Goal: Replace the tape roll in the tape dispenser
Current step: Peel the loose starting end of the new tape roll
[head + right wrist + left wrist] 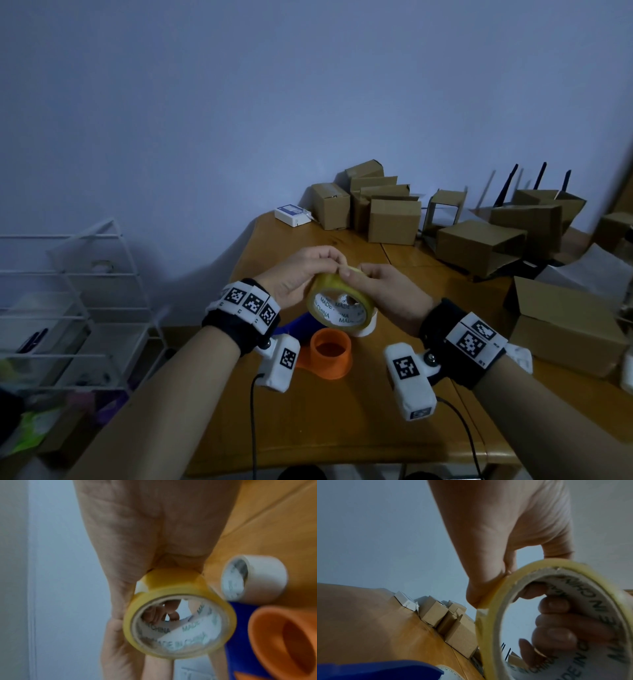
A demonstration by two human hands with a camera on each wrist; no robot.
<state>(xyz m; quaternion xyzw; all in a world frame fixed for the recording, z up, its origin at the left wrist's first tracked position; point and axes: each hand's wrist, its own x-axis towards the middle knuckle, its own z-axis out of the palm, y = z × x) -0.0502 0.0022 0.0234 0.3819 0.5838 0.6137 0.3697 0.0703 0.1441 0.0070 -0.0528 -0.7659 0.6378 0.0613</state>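
While both hands met above the wooden table (342, 428), the yellow tape roll (337, 303) was held in the air between them, its open core facing the head camera and its printed white inner liner legible. The left hand (301, 274) curled around the roll's left and upper rim; the left wrist view showed its thumb (481, 588) pressed on the outer yellow band while its fingers (556, 634) hooked through the core from the far side, so the roll's wall was pinched between them. The right hand (383, 291) gripped the roll from the right, its thumb (349, 272) pressed on the top of the band close to the left hand's fingertips; in the right wrist view the palm lay against the band, and fingers appeared through the core. Whether a loose tape end was lifted could not be told.

Below the roll, on the table, stood the tape dispenser: an orange hub (330, 353) with its hollow facing up and a blue body (298, 325) just behind it. A white empty core (254, 578) lay beside the blue body, apart from the held roll. Cardboard boxes (394, 219) and a small white device (291, 214) sat at the table's far end, and a white wire rack (68, 291) stood left of the table.
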